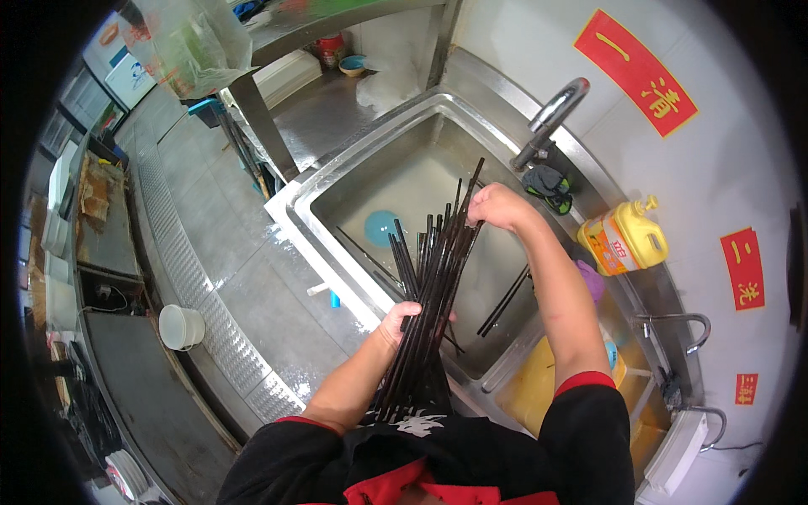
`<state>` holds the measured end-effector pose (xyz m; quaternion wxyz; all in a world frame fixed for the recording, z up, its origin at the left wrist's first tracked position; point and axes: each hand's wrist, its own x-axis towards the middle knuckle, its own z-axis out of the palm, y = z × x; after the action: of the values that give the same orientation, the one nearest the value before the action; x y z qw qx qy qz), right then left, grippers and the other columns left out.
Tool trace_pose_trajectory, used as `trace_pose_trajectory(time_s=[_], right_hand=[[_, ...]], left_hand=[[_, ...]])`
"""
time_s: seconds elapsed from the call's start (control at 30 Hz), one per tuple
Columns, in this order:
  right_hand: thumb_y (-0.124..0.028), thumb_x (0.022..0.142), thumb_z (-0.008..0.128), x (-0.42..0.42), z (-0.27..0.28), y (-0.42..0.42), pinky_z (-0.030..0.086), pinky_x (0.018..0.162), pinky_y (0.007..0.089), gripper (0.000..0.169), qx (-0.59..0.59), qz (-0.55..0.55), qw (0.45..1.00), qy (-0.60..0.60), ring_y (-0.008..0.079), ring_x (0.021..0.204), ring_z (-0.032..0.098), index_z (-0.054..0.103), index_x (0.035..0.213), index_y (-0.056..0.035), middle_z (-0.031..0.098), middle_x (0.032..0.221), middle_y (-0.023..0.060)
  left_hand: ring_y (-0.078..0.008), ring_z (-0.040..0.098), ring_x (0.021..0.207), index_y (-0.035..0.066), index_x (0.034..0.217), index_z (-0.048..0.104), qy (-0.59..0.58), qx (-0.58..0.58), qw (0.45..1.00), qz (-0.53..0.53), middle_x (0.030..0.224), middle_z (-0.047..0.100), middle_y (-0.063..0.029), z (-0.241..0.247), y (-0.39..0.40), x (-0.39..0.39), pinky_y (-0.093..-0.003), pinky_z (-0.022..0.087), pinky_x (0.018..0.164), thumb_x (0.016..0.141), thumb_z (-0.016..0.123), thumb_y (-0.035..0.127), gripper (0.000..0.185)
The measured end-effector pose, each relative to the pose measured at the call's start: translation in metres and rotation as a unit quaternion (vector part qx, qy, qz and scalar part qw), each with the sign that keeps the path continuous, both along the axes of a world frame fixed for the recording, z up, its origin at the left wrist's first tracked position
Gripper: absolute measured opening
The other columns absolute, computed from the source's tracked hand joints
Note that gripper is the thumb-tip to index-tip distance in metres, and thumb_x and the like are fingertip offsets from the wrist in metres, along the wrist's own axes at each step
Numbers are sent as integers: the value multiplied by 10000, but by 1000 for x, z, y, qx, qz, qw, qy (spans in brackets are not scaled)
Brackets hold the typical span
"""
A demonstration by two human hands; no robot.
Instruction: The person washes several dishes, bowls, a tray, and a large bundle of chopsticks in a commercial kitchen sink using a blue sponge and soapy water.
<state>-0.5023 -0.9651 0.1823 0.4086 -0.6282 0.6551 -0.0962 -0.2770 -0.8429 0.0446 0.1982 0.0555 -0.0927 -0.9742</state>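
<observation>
A thick bundle of wet black chopsticks (435,290) is gripped in my left hand (401,320), slanting over the near edge of a stainless steel sink (303,218). At the bundle's upper end is my right hand (499,207), its fingers closed on the chopsticks there; how many it grips is hidden. Cloudy water fills the basin's bottom, where a round light-blue thing (381,228) lies. Two loose chopsticks (504,302) rest in the basin to the right of the bundle, and others lie at its left.
A chrome faucet (555,117) rises behind the sink, beside a dark scouring cloth (548,187). A yellow detergent jug (622,238) stands on the right ledge. Another basin holds yellow contents (533,382). A white bucket (182,327) sits on the left, and a plastic bag (189,47) is at upper left.
</observation>
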Motion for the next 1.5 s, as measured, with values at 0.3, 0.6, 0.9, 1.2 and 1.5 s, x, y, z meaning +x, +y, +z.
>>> trace_pose_trajectory(time_s=[0.3, 0.6, 0.9, 1.2, 1.5], right_hand=[[-125, 756, 602, -34, -2, 30, 436, 484, 236, 94, 27, -176, 965, -194, 116, 540, 557, 600, 728, -35, 596, 655, 44], [-175, 657, 694, -34, 1, 67, 515, 599, 350, 276, 204, -159, 956, -141, 242, 703, 622, 585, 864, -28, 617, 823, 113], [29, 679, 580, -48, -31, 84, 503, 668, 370, 145, 146, -301, 885, -324, 212, 683, 589, 552, 798, -49, 570, 722, 56], [45, 677, 555, -46, -60, 133, 449, 473, 284, 96, -125, -445, 776, -429, 144, 506, 506, 574, 744, -22, 535, 613, 41], [79, 670, 573, -41, -59, 239, 438, 444, 283, 103, -286, -535, 625, -492, 175, 471, 519, 530, 731, 9, 541, 603, 84]], left_hand=[[-218, 577, 673, 19, 1174, 441, 109, 15, 994, -21, 1050, 545, -189, -6, 23, -17, -359, 505, 615, 665, 625, 297, 609], [-201, 558, 670, 40, 1195, 430, 42, -28, 998, -40, 1063, 542, -180, 4, 45, -27, -339, 477, 623, 679, 601, 359, 630], [-243, 538, 795, 49, 1176, 468, 21, -20, 999, -45, 1177, 489, -179, -9, 57, -38, -381, 456, 732, 679, 593, 400, 621], [-453, 343, 1189, 78, 1263, 408, 108, -34, 985, -128, 1351, 300, -227, 19, 115, -55, -546, 259, 993, 720, 563, 386, 643], [-293, 533, 1042, -69, 1173, 438, 2, 19, 999, -31, 1156, 526, -155, 6, 213, -77, -387, 419, 933, 672, 604, 148, 571]])
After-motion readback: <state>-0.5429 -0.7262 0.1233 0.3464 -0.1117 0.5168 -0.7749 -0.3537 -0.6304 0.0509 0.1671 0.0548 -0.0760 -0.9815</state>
